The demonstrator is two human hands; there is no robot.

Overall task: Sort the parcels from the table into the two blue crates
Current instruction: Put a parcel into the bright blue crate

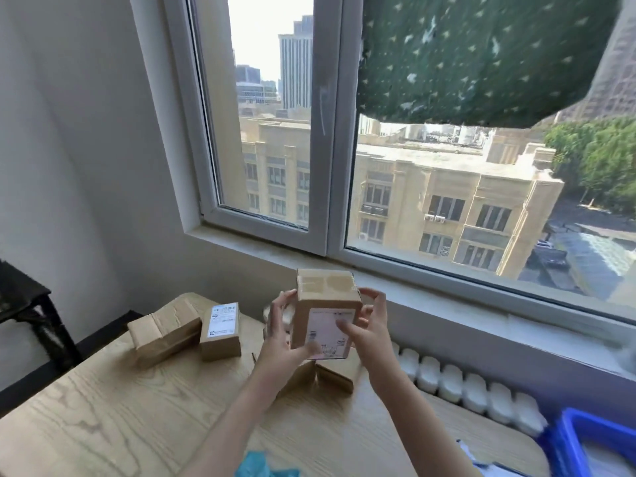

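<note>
The left hand and right hand grip a box from either side. Their fingers curl round its edges, and both thumbs lie on its labelled front. The box is upright, held above the tabletop. Under the box lie more parcels, partly hidden by the hands. Left of the box stands a labelled parcel, with a plain parcel just beside it. Well right of the box and lower, a blue crate sits off the tabletop's end.
</note>
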